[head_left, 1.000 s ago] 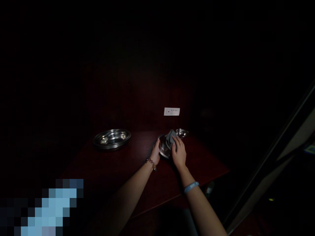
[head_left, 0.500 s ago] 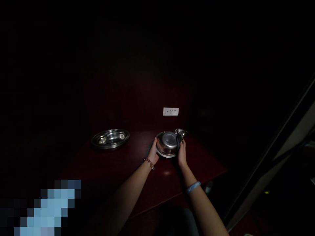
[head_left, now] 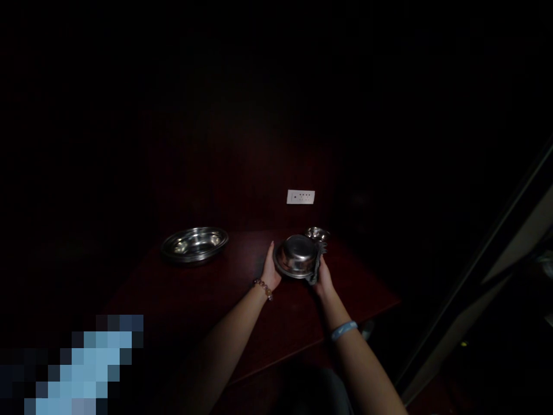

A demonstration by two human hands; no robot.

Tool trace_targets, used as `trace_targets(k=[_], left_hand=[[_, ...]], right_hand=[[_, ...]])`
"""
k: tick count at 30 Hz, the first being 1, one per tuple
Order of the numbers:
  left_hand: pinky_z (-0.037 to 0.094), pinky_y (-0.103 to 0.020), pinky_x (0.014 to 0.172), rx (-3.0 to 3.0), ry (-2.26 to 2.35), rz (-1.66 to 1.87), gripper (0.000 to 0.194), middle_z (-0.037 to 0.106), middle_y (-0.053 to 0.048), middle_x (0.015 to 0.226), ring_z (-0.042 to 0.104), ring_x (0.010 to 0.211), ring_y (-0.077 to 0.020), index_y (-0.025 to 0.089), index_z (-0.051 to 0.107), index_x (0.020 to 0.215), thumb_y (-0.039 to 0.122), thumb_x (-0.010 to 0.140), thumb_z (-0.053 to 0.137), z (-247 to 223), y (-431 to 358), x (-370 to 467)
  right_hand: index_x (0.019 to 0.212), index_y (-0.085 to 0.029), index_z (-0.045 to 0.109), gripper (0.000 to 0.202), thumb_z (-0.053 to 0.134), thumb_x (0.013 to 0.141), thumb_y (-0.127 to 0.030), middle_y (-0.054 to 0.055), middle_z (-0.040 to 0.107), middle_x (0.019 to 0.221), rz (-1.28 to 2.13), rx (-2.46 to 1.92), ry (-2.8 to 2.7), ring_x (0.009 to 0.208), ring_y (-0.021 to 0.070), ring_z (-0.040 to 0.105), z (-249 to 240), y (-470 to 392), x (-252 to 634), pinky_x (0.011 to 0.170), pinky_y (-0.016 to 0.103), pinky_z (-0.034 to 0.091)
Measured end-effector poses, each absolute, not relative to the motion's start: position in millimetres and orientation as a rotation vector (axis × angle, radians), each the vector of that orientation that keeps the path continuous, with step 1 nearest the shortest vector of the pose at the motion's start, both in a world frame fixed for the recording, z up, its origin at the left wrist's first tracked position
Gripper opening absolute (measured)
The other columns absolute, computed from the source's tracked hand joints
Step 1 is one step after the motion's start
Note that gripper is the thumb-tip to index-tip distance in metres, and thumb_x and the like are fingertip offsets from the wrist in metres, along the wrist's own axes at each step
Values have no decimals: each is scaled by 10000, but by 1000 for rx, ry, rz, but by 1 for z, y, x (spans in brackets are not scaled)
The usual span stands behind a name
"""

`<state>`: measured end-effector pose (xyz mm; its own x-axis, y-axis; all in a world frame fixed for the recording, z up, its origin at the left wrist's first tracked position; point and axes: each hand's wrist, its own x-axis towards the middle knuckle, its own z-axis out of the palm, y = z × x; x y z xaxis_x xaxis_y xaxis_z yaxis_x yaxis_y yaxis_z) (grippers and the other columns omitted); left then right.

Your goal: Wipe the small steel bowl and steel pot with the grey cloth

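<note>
Between hands (head_left: 271, 273), upturned bowl (head_left: 299, 255), cloth (head_left: 317, 266) (grey)

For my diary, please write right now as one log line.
left hand: holding upturned round silver metal bowl | right hand: grey cloth against bowl | wide silver metal dish: on dark-red table

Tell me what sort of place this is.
Probably a dim indoor dining or serving area, though darkness hides much: metal dishes sit on a dark red table, hands hold an upturned metal bowl with a gray cloth, and a white socket panel is on the wall.
</note>
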<state>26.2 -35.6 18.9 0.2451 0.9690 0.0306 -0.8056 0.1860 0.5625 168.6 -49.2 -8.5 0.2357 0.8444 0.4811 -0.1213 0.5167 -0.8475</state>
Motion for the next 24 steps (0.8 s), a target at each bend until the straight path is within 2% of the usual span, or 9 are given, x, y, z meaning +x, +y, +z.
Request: trace_targets(k=[5, 9, 13, 17, 24], left_hand=[[388, -394, 1087, 559, 394, 1253, 476, 683, -110, 1156, 583, 1173, -239, 153, 614, 1181, 504, 873, 520, 20, -42, 30], [348, -405, 1121, 655, 331, 1259, 419, 606, -98, 1300, 511, 1264, -234, 189, 593, 1226, 432, 891, 527, 17, -43, 39], [322, -352, 1137, 656, 298, 1326, 400, 532, -79, 1395, 458, 1319, -198, 203, 581, 1241, 422, 924, 471, 17, -41, 44], [344, -326, 1120, 587, 336, 1406, 411, 546, -90, 1381, 473, 1307, -180, 194, 561, 1258, 424, 941, 437, 16, -37, 40], [396, -377, 1079, 651, 418, 1493, 390, 568, -95, 1355, 523, 1258, -214, 195, 563, 1237, 416, 928, 474, 7, -31, 38]], right_hand=[[983, -161, 700, 546, 358, 907, -580, 131, 724, 1003, 1089, -662, -881, 992, 259, 676, -4, -49, 176, 876, 479, 541], [956, -185, 695, 540, 402, 873, -631, 114, 722, 1021, 1164, -664, -848, 1023, 267, 663, 8, -43, 170, 901, 497, 524], [977, -193, 681, 582, 382, 856, -678, 109, 712, 1062, 1172, -655, -932, 1053, 250, 653, 22, -30, 150, 940, 476, 501], [954, -190, 681, 472, 414, 890, -574, 91, 724, 1028, 1275, -544, -820, 1046, 228, 659, 18, -23, 136, 979, 443, 479], [984, -199, 679, 317, 463, 925, -423, 37, 734, 1005, 1434, -456, -542, 1005, 174, 667, 1, -30, 139, 966, 370, 498]])
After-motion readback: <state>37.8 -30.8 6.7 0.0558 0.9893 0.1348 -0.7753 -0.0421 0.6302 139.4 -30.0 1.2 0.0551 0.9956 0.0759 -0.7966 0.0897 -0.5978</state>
